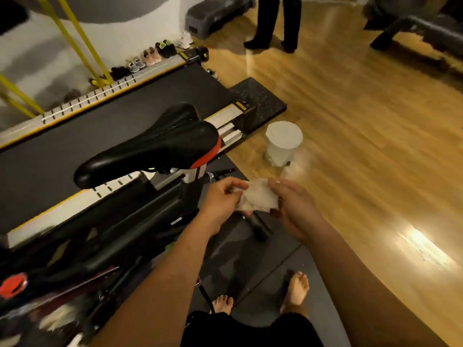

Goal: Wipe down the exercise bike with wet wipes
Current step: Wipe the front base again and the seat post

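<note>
Left hand [223, 196] and right hand [293, 204] are both pinching a crumpled white wet wipe [259, 197], right of the black padded bike saddle [150, 146].

I see the exercise bike [155, 211] at frame left: dark frame, mostly blurred low down. Its saddle [150, 146] is glossy black with a red rear edge, roughly level, nose pointing left, on a white post. The wet wipe [260, 196] is white, crumpled and partly opened out. It sits in the air just below-right of the saddle's rear, clear of the bike, pinched between left hand [220, 199] and right hand [295, 206].
</note>
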